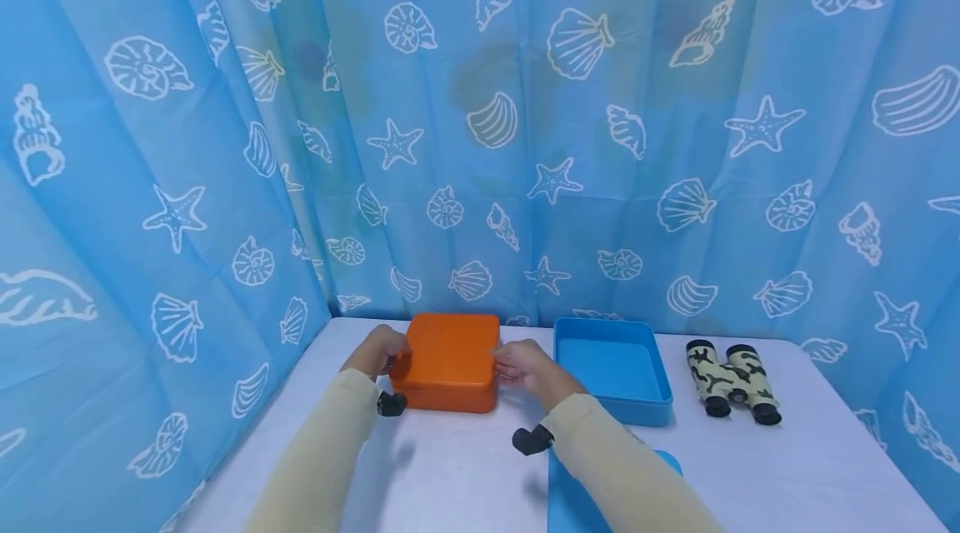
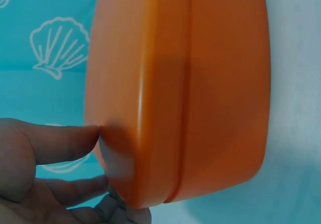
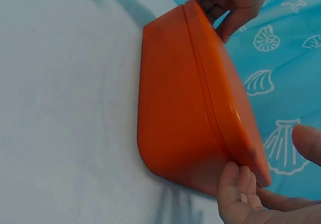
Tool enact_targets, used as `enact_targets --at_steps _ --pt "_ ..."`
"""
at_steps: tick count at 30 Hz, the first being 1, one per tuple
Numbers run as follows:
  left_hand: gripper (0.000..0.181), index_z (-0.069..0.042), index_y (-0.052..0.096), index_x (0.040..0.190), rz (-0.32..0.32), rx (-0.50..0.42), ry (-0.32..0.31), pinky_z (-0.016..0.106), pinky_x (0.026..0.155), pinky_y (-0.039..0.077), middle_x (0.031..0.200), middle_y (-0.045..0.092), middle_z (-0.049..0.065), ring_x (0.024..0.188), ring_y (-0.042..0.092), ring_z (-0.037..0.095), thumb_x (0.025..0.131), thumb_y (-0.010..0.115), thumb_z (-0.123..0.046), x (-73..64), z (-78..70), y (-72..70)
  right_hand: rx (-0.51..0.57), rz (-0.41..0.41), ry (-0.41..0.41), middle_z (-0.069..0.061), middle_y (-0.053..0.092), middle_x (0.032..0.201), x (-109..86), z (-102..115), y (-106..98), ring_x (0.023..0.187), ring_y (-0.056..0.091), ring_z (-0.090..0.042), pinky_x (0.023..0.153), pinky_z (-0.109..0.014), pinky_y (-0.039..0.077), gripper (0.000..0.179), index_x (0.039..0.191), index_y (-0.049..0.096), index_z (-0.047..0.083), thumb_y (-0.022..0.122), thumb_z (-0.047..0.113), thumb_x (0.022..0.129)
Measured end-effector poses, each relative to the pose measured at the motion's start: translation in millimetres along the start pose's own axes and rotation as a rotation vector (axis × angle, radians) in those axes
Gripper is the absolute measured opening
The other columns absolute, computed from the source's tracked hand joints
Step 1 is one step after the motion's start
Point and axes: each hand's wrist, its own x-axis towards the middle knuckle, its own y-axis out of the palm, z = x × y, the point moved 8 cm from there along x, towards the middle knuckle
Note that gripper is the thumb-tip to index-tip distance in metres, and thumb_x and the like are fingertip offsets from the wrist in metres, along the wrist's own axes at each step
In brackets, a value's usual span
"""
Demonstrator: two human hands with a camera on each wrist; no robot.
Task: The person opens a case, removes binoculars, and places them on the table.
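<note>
An orange lidded box (image 1: 453, 350) sits at the back of the white table, its lid (image 2: 143, 83) seated with a thin seam all round. My left hand (image 1: 379, 350) is at the box's left side. Its thumb (image 2: 70, 142) meets the lid's top edge while the other fingers curl against the side, pinching the lid's rim. On the right side, my right hand (image 1: 527, 365) touches the lid's lower edge with its fingertips (image 3: 245, 176). The right thumb (image 3: 307, 142) is raised, apart from the lid.
Right of the box stands an uncovered blue box (image 1: 611, 362). A flat blue piece (image 1: 572, 508) lies nearer, partly under the right forearm. Camouflage-patterned binoculars (image 1: 733, 383) lie farther right. A blue curtain with shell prints (image 1: 487, 141) closes off the back and sides.
</note>
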Motion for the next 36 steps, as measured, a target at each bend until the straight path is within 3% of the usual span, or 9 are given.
enact_targets --at_steps 7,14,19,24,28,36 --pt "0.038 0.007 0.054 0.121 -0.002 0.034 0.005 0.048 0.09 0.05 0.105 0.059 0.019 0.094 0.056 0.036 0.088 0.067 -0.006 -3.5 2.3 -1.4 0.001 -0.008 0.019 -0.016 0.059 0.101 1.6 -4.3 1.1 0.087 0.058 -0.025 0.089 -0.038 0.053 0.041 0.124 0.048 -0.009 0.068 0.002 0.089" --pt "0.041 0.005 0.054 0.12 0.003 -0.06 -0.044 0.037 0.081 0.051 0.103 0.06 0.018 0.091 0.056 0.032 0.087 0.071 -0.012 -4.3 17.6 -5.9 -0.002 -0.009 0.025 -0.017 0.06 0.102 6.2 -12.6 0.5 0.085 0.06 -0.025 0.081 -0.034 0.056 0.039 0.121 0.052 -0.009 0.069 0.0 0.087" --pt "0.04 0.004 0.056 0.118 0.024 -0.124 -0.058 0.039 0.083 0.052 0.104 0.061 0.018 0.092 0.057 0.033 0.087 0.072 -0.015 -2.9 22.6 -5.9 -0.012 -0.006 0.02 -0.016 0.061 0.108 6.4 -11.9 -0.2 0.091 0.059 -0.027 0.079 -0.033 0.056 0.043 0.125 0.055 -0.005 0.072 0.002 0.086" --pt "0.038 0.006 0.055 0.118 0.05 -0.103 -0.005 0.04 0.086 0.052 0.103 0.061 0.018 0.093 0.057 0.032 0.089 0.07 -0.015 -4.3 8.2 -7.1 -0.118 -0.013 -0.006 -0.018 0.061 0.111 3.1 -2.7 -0.4 0.094 0.06 -0.03 0.081 -0.037 0.056 0.051 0.13 0.048 -0.006 0.072 0.004 0.086" --pt "0.038 0.008 0.055 0.118 0.064 -0.074 0.025 0.04 0.087 0.052 0.102 0.061 0.018 0.093 0.057 0.031 0.091 0.069 -0.015 -8.1 -0.6 -9.1 -0.134 -0.01 -0.007 -0.018 0.059 0.115 1.1 -0.9 -3.7 0.096 0.06 -0.03 0.084 -0.038 0.055 0.053 0.132 0.047 -0.007 0.073 0.004 0.086" --pt "0.042 0.006 0.051 0.121 0.092 -0.07 0.051 0.037 0.081 0.054 0.103 0.058 0.017 0.091 0.057 0.03 0.091 0.069 -0.017 -16.4 17.3 -7.6 -0.126 0.029 -0.028 -0.019 0.059 0.119 -11.3 -5.9 -3.6 0.1 0.062 -0.031 0.089 -0.043 0.052 0.055 0.133 0.048 -0.006 0.074 0.004 0.085"
